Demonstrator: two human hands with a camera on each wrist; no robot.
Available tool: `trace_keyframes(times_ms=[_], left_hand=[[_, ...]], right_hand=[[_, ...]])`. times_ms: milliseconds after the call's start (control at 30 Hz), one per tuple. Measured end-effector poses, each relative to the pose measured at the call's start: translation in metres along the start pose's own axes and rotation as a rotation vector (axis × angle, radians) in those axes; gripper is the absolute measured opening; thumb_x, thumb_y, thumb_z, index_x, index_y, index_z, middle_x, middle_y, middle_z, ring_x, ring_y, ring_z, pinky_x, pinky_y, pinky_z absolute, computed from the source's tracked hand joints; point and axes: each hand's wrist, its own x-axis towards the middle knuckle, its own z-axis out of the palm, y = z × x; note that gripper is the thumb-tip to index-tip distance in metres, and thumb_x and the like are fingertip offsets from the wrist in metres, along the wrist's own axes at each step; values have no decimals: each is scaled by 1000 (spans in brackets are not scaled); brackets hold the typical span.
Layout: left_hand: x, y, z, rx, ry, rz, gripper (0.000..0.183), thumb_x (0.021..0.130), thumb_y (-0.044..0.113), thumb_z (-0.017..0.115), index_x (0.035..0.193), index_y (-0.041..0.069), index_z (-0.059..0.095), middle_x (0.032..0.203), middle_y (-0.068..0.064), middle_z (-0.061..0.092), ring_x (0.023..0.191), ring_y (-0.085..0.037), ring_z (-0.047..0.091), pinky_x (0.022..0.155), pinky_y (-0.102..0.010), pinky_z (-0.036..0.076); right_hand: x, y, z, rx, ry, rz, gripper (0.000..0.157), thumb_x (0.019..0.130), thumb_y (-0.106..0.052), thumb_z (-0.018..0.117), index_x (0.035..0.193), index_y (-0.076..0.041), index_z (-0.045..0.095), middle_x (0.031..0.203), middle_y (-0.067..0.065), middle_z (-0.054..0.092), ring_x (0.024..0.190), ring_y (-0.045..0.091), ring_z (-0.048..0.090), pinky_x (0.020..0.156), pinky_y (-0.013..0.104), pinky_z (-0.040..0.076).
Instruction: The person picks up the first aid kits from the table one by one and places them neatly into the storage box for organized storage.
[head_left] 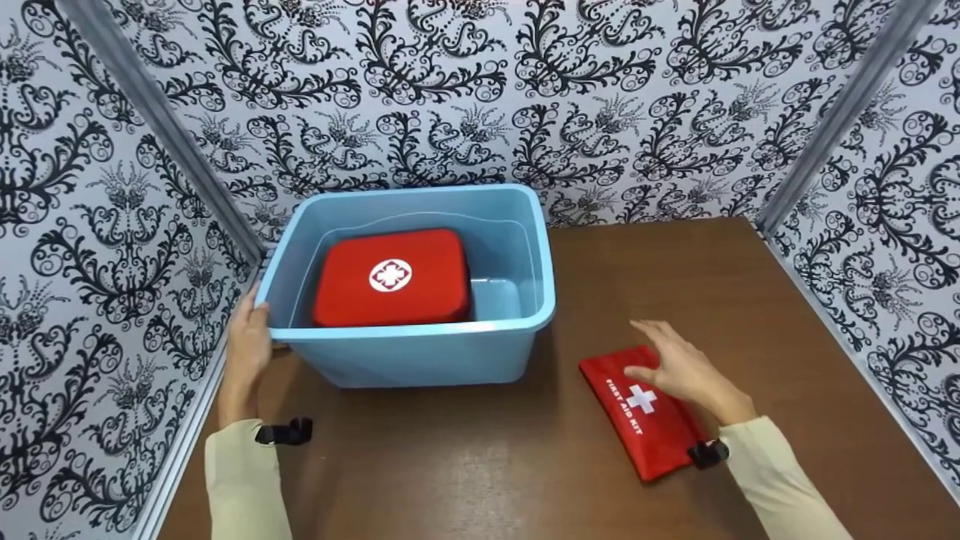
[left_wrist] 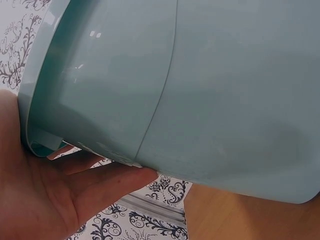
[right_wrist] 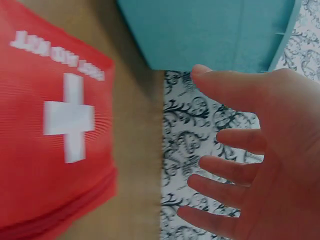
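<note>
A light blue plastic tub (head_left: 420, 356) stands upright near the back wall, with a red hard-looking case (head_left: 390, 304) bearing a white cross emblem inside it on the left. My left hand (head_left: 248, 334) grips the tub at its front left corner; in the left wrist view, that hand (left_wrist: 45, 195) has its fingers along the outer wall below the rim. My right hand (head_left: 690, 375) hovers over a red first aid pouch (head_left: 626, 427), with fingers spread and nothing held. In the right wrist view, the pouch (right_wrist: 55, 150) lies apart from the fingers.
The brown wooden table (head_left: 465, 465) is bounded by patterned panels (head_left: 480, 97) at the back and both sides, with grey metal posts (head_left: 832, 120) at the corners. Dark bands (head_left: 285, 432) circle both wrists.
</note>
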Motion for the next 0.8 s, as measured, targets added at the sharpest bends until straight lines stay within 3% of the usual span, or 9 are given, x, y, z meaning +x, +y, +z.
trace_keyframes(times_ms=[367,467,667,800], left_hand=[[-1,1,-1,-10,13,-8,48,100,24,24,146,11,22,151,-13,24,137,-32,25,116,-43,18],[-1,1,-1,-9,15,-17,48,100,24,24,146,12,24,151,-13,25,137,-32,26,115,-43,19],[-2,2,-1,-25,-8,-50,48,100,28,24,147,17,20,152,-11,22,136,-34,27,114,-46,21],[-2,2,-2,-40,-25,-51,49,100,28,23,147,18,18,153,-10,20,136,-35,27,114,-48,21]], right_hand=[[-20,23,20,27,-44,74,80,79,-36,69,142,-5,30,141,23,33,126,42,34,98,63,34],[-25,27,23,61,-62,114,82,80,-38,67,142,-2,28,140,25,33,120,41,38,95,57,42],[-32,34,24,72,-120,207,83,84,-43,61,139,9,27,135,32,37,114,43,43,95,57,41],[-35,37,24,58,-168,260,87,82,-44,63,135,14,28,121,31,47,95,34,51,83,50,49]])
